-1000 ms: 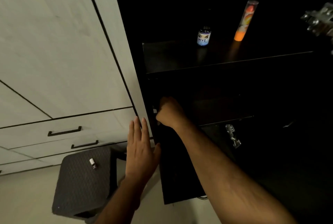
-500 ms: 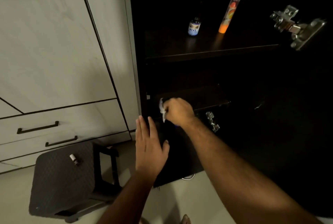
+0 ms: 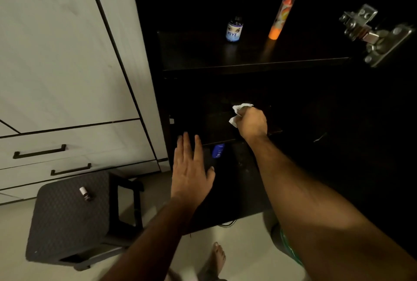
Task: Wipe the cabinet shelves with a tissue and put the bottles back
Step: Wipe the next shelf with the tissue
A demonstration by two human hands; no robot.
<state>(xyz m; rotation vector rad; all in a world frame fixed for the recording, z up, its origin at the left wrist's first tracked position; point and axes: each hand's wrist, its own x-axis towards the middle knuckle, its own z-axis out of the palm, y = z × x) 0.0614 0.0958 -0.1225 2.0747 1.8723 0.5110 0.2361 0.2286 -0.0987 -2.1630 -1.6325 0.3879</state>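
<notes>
My right hand (image 3: 251, 123) grips a crumpled white tissue (image 3: 238, 112) and presses it on the dark middle shelf (image 3: 216, 131) of the open black cabinet. My left hand (image 3: 190, 167) hovers flat, fingers straight, in front of the cabinet's lower left part and holds nothing. On the upper shelf (image 3: 248, 64) stand a small dark bottle with a blue label (image 3: 234, 30) and a tall orange tube bottle (image 3: 282, 15). A blue bottle (image 3: 218, 151) shows below the middle shelf, partly hidden. A tiny vial (image 3: 85, 193) lies on the grey stool (image 3: 67, 219).
White wardrobe doors and drawers with black handles (image 3: 39, 151) fill the left. A metal door hinge (image 3: 372, 34) juts out at the upper right. The stool stands on the pale floor at lower left, and my bare foot (image 3: 214, 258) is at the bottom.
My right hand has slid the tissue to the right along the middle shelf, uncovering the blue bottle below. My left hand stayed flat in front of the cabinet.
</notes>
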